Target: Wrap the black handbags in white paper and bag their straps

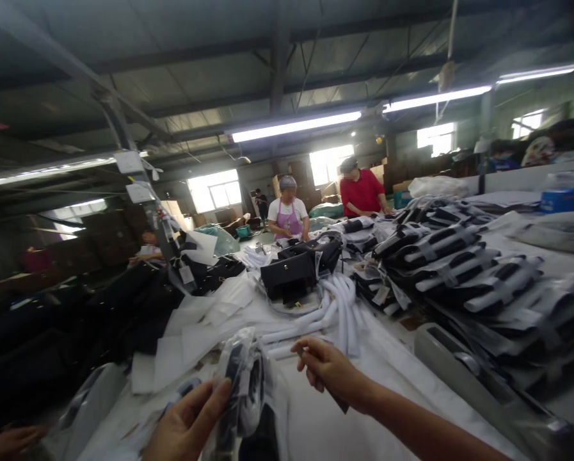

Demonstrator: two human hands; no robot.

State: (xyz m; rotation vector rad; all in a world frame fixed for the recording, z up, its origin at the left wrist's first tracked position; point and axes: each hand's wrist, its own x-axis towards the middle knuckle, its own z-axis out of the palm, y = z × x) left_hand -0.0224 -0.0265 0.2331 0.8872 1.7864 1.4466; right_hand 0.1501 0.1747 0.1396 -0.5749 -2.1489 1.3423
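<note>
Low in the middle, my left hand (pixel 191 416) pinches the side of a clear plastic-wrapped bundle (pixel 243 384) with dark and white material inside. To its right my right hand (pixel 329 371) is closed, apart from the bundle, with a thin, flat brownish strip (pixel 340 403) running through the grip. One end shows past the fingertips and the other below the palm; I cannot make out what it is. Beyond both hands lie white padded tubes (pixel 339 314) and a black handbag (pixel 289 276) with a small metal clasp.
White sheets (pixel 185 346) are spread at left. Wrapped black bags (pixel 440 250) are piled at right, beside a grey plastic edge (pixel 464 365). Dark goods (pixel 41 346) fill the far left, where another person's hand (pixel 13 442) shows. Two people (pixel 289 218) work across the table.
</note>
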